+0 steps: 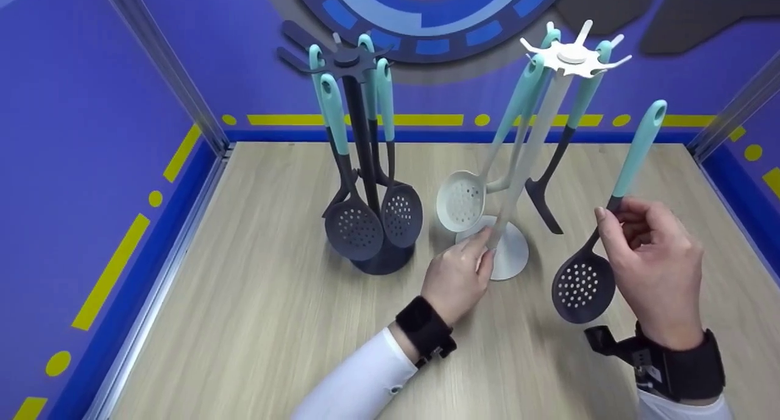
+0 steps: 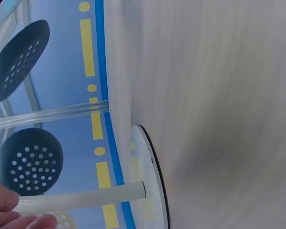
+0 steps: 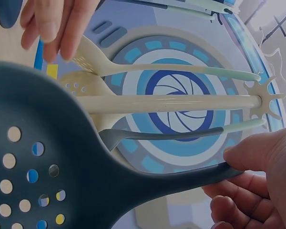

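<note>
My right hand (image 1: 661, 261) pinches the neck of a dark perforated skimmer (image 1: 584, 286) with a mint handle. The handle points up and the bowl hangs down, raised off the tabletop; in the right wrist view that skimmer (image 3: 43, 143) fills the near left. My left hand (image 1: 460, 274) is at the lower pole of the white utensil stand (image 1: 518, 176), thumb and fingers to either side of it and loosely bent. In the right wrist view its fingertips show apart from the pole. From that stand hang a cream skimmer (image 1: 461, 202) and a dark perforated utensil (image 1: 545, 200).
Left of the white stand is a black utensil stand (image 1: 359, 121), with several mint-handled dark utensils such as a skimmer (image 1: 353, 231) on its hooks. Both stands stand on a wood-grain table (image 1: 256, 322). Blue printed walls (image 1: 177, 60) enclose the back and sides.
</note>
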`<state>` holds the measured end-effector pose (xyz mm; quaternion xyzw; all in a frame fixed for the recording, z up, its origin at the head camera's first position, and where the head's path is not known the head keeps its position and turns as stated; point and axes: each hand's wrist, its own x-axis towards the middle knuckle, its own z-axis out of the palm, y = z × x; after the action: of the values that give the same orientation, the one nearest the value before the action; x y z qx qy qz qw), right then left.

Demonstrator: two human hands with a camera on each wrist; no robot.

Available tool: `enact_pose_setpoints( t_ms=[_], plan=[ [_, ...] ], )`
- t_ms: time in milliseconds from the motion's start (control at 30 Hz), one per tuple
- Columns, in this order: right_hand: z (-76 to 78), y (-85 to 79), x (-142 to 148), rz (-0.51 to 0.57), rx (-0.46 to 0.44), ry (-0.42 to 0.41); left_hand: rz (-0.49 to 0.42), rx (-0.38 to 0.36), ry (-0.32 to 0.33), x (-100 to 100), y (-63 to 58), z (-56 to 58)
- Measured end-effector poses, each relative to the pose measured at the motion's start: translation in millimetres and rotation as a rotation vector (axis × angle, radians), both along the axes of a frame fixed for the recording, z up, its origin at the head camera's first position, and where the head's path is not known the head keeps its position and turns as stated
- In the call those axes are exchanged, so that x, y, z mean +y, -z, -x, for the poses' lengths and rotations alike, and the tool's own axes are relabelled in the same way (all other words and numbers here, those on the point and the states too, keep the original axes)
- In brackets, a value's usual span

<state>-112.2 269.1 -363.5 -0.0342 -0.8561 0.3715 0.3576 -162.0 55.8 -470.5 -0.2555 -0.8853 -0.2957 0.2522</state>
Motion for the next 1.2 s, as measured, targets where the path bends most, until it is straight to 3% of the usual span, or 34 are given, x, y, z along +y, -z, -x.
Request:
enact_pose_setpoints(
  t_ms=[167,400,633,900,1200],
  plan=[
    [1.1,0.9,-1,-0.004,-0.004,-0.004,0.025,-0.098,-0.015,20,-2.6,14.7],
    [2.2,2.8,-5,-0.012,-0.024,-0.003,0.066,-0.102,-0.114,43,-4.6,29.7],
    [1.6,2.6,-6,-0.014,-0.01,-0.027,0.077,-0.164,-0.136,55,-3.7,36.9],
    [2.2,6.4,-7,-0.035,0.027,-0.063,0.067,-0.163,-0.174,58,5.7,37.5],
    [0.5,3.3,-9,-0.035,0.012,-0.061,0.1,-0.201,-0.13,54,12.1,18.9]
  ],
)
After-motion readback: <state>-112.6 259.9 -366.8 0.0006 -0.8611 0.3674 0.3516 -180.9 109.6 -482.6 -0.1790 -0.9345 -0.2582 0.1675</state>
